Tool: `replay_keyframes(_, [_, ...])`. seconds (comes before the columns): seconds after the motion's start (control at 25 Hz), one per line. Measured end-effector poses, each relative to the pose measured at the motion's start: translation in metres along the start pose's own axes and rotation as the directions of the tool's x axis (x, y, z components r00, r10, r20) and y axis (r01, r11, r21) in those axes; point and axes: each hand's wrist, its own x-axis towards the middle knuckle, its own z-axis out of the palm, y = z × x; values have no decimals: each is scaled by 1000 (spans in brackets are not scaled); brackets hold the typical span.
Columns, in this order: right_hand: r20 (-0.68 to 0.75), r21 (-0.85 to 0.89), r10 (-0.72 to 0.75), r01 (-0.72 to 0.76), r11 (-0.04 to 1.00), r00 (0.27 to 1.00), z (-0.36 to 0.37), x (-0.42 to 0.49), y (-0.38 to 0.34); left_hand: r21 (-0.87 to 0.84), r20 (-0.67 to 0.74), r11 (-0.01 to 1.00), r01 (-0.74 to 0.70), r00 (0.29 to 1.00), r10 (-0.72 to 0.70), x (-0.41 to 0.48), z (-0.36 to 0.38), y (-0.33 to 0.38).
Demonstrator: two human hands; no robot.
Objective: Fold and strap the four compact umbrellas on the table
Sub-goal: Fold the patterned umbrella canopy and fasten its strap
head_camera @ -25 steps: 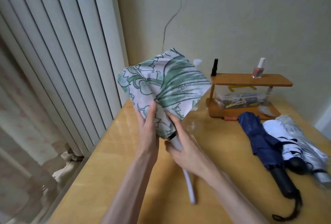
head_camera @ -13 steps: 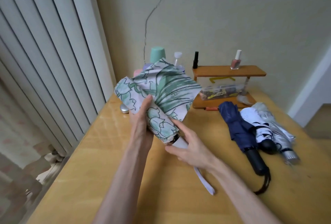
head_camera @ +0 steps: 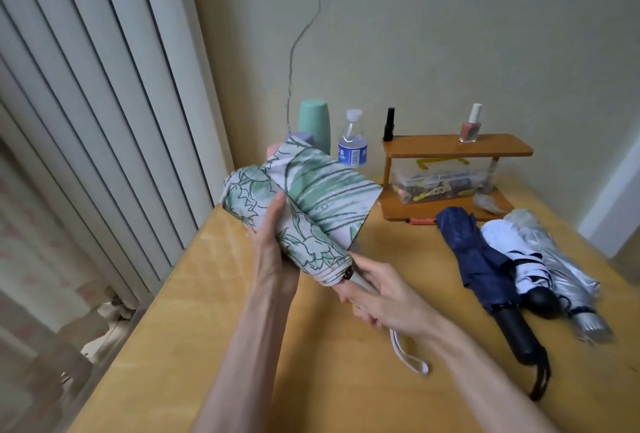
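A white umbrella with a green leaf print [head_camera: 304, 211] is held above the wooden table [head_camera: 214, 346], partly rolled, with one loose flap spread to the right. My left hand [head_camera: 273, 252] grips the rolled canopy from below, thumb on top. My right hand [head_camera: 384, 297] grips its pale handle, and a white wrist loop [head_camera: 408, 356] hangs below. On the right of the table lie a navy umbrella [head_camera: 481, 259] with a black handle, a white umbrella with black stripes [head_camera: 519, 259] and a silver umbrella [head_camera: 561, 266], side by side.
A small wooden shelf [head_camera: 457, 145] stands at the back, with a nail polish bottle [head_camera: 470, 124], a black tube [head_camera: 389, 124] and a clear box [head_camera: 440, 180] of small items. A green cup [head_camera: 314, 124] and a water bottle [head_camera: 352, 142] stand by the wall. A radiator [head_camera: 90, 86] lines the left.
The canopy is rolled tighter around the shaft, with less fabric loose. Both hands have lowered the umbrella and tilted it flatter. The camera view has shifted, uncovering the cup and bottle.
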Motion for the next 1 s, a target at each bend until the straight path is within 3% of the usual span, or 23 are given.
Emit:
replay_keyframes(0.08, [-142, -240, -93, 56, 969, 985, 3, -1, 8, -5, -120, 999, -43, 992, 42, 0, 5, -2])
replay_keyframes(0.16, [-201, -692, -324, 101, 715, 924, 9, -4, 20, 14, -219, 995, -100, 971, 101, -1, 8, -5])
replay_keyframes(0.2, [-185, -772, -388, 111, 625, 903, 11, -3, 21, 20, -228, 993, -117, 966, 118, 0, 8, -6])
replay_keyframes(0.24, [-187, -731, -368, 122, 672, 911, 12, -1, 19, 13, -212, 993, -120, 970, 120, 0, 8, -6])
replay_keyframes(0.32, [-175, -366, -227, 150, 918, 958, 10, 1, 14, -26, -134, 996, -90, 987, 86, 0, 4, -5])
replay_keyframes(0.36, [-134, -172, -172, 148, 974, 976, 6, 1, 8, -52, -89, 996, -68, 994, 63, 0, 3, -3])
replay_keyframes(0.44, [-38, 52, -43, 45, 998, 998, 0, -1, 0, -76, -39, 997, 2, 999, -5, -4, 7, 2])
replay_keyframes(0.52, [-25, 83, 56, -54, 995, 998, -1, -2, -3, -68, -41, 997, 47, 998, -50, -9, 10, 3])
replay_keyframes(0.6, [-167, -141, -22, -2, 990, 986, 1, -3, 2, -39, -103, 999, 34, 994, -37, -9, 12, 3])
replay_keyframes(0.64, [-246, -350, -114, 21, 936, 963, 1, -3, 6, -22, -144, 1000, 10, 989, -13, -7, 12, 2])
replay_keyframes(0.68, [-258, -583, -216, 27, 812, 942, 2, -4, 14, -12, -171, 1000, -11, 985, 9, -6, 12, 1])
replay_keyframes(0.72, [-236, -721, -284, 29, 692, 929, 4, -4, 18, -10, -174, 1000, -24, 984, 22, -5, 12, 2])
replay_keyframes(0.76, [-229, -734, -290, 31, 679, 929, 6, -3, 19, -15, -150, 1000, -25, 989, 22, -5, 11, 2])
replay_keyframes(0.8, [-238, -620, -255, 56, 782, 937, 7, -1, 19, -22, -108, 1000, -17, 994, 15, -5, 10, 1])
replay_keyframes(0.88, [-187, -171, -106, 74, 982, 977, 4, -1, 10, -17, -52, 999, 35, 998, -36, -5, 4, 0])
replay_keyframes(0.92, [-155, -10, -41, 40, 999, 987, 2, -1, 5, -22, -35, 997, 80, 996, -81, -6, 3, 1])
replay_keyframes(1.0, [-102, 91, 71, -62, 994, 992, -2, -2, 3, 7, -8, 992, 125, 992, -125, -9, 3, 1])
